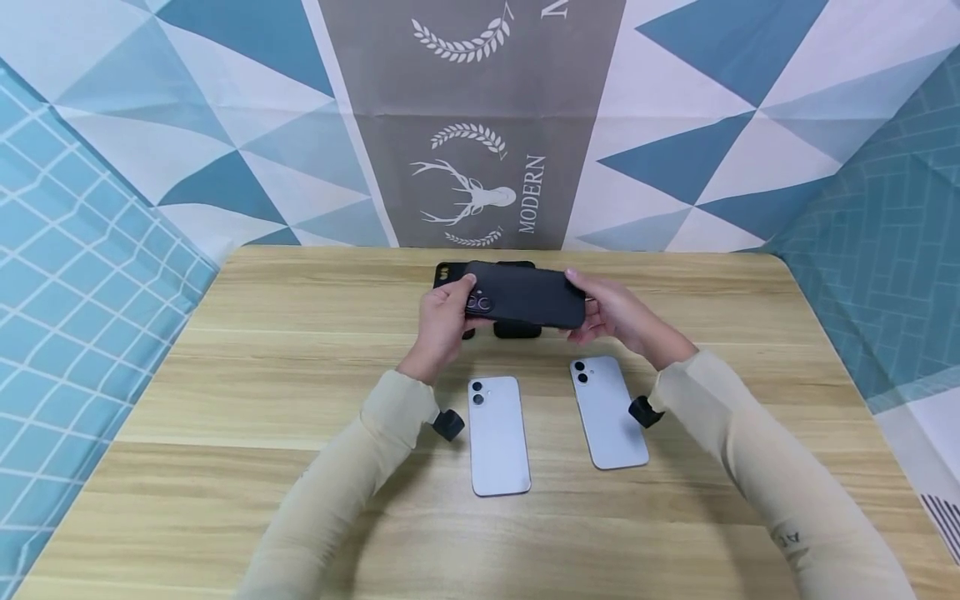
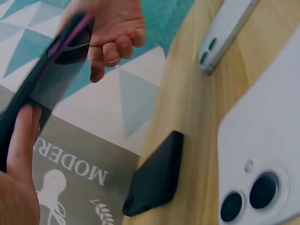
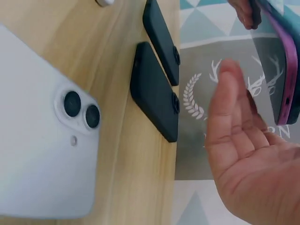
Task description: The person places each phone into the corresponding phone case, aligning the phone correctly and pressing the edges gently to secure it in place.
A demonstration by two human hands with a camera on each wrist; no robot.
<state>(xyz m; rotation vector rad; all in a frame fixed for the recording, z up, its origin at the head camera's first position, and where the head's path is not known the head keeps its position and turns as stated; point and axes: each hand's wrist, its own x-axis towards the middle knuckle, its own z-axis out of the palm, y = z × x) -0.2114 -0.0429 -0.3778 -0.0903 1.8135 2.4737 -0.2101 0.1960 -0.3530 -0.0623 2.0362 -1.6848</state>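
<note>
Above the back of the table, both hands hold a smartphone in a black case (image 1: 528, 296) sideways, camera end to the left. A pinkish-purple edge of the phone (image 3: 283, 61) shows beside the dark case in the right wrist view. My left hand (image 1: 444, 321) grips the camera end, thumb on the case's back. At the other end my right hand (image 1: 611, 312) has its thumb on the upper corner and its fingers below. Under the held phone lie two black phone cases, one case (image 3: 154, 93) nearer and another case (image 3: 161, 40) beyond it, both partly hidden in the head view.
Two white smartphones lie camera side up nearer the front: the left phone (image 1: 498, 437) by the left wrist, the right phone (image 1: 609, 412) tilted by the right wrist. Patterned cloth (image 1: 480, 125) rises behind the wooden table (image 1: 300, 392).
</note>
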